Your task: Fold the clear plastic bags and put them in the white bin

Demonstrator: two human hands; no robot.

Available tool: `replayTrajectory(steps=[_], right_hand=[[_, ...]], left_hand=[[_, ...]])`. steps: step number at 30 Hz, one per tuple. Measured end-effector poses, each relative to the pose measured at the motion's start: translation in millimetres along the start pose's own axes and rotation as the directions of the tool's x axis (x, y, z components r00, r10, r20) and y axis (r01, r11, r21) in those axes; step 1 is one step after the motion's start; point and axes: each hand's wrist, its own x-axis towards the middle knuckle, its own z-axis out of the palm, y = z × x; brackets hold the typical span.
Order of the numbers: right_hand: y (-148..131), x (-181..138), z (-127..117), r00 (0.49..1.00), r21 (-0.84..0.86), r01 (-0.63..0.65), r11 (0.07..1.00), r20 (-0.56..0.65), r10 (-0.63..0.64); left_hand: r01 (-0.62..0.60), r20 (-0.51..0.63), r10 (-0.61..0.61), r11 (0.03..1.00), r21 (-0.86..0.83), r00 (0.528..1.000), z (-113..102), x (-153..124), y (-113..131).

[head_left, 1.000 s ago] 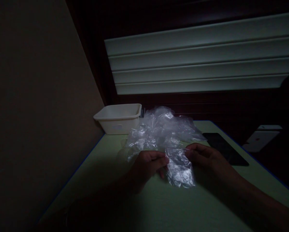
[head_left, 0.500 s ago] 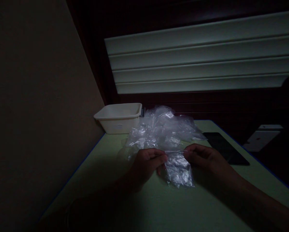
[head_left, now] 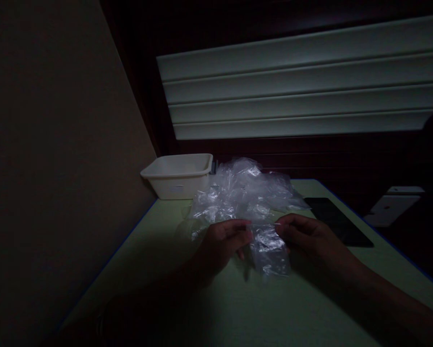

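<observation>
A person's left hand and right hand, each pinched closed, hold opposite ends of the top edge of a small clear plastic bag, which hangs between them above a green table.

A plain, dull brown wall is rising on the left, meeting a dark reddish-brown panel that is framing four broad, pale, horizontal slats. Below, a pale green table with blue edging is filling the corner, while dim light is leaving the margins nearly black.
</observation>
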Motion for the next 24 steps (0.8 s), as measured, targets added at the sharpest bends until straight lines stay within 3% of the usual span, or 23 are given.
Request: replayTrajectory(steps=[5,19,24], right_hand=[[-0.7,-0.9,2.3,1.000,-0.032,0.001,0.999,-0.015,-0.002],[-4.5,-5.9,1.4,0.998,-0.101,-0.003,0.995,0.061,0.009],[0.0,-2.8,3.1,0.999,-0.040,-0.046,0.998,0.015,0.047]], left_hand=[[0.017,0.058,-0.018,1.000,0.004,0.998,-1.2,1.3,-2.6],[0.019,0.003,-0.019,0.999,0.036,1.000,-1.2,0.8,-0.4],[0.020,0.003,-0.020,0.995,0.098,1.000,-0.5,-1.1,2.3]])
